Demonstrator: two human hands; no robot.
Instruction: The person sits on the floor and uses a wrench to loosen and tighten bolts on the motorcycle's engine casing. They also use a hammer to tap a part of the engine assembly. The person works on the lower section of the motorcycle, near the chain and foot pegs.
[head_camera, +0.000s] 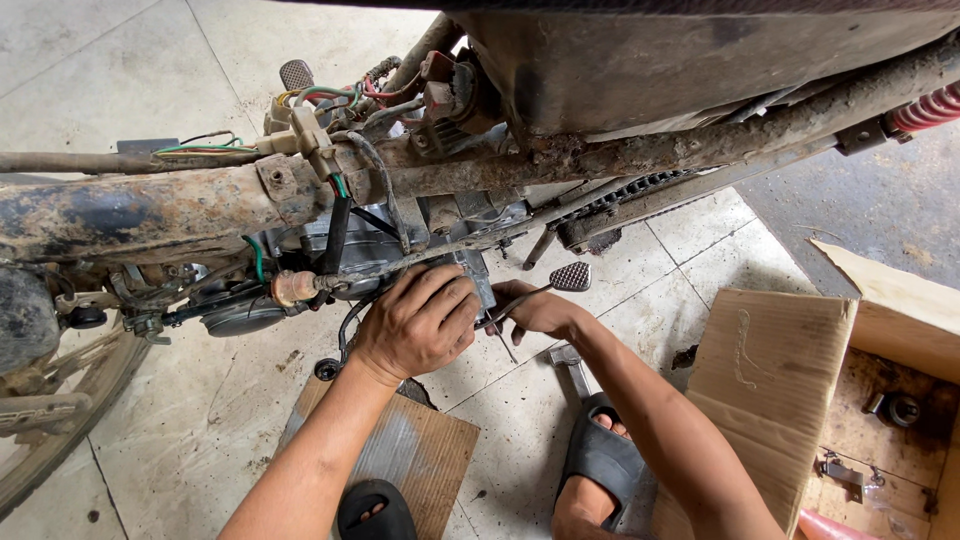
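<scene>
Presently: left hand (418, 322) fingers closed over engine casing (375, 262); right hand (535, 310) fingers curled around a thin tool (505, 345); fastener work underway, steadying needed next.

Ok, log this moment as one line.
left hand on engine | right hand beside it under frame | wrench on floor

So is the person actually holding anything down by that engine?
The left hand is pressed over the engine case; the right hand is curled by the footpeg lever. What either grips is hidden.
</scene>
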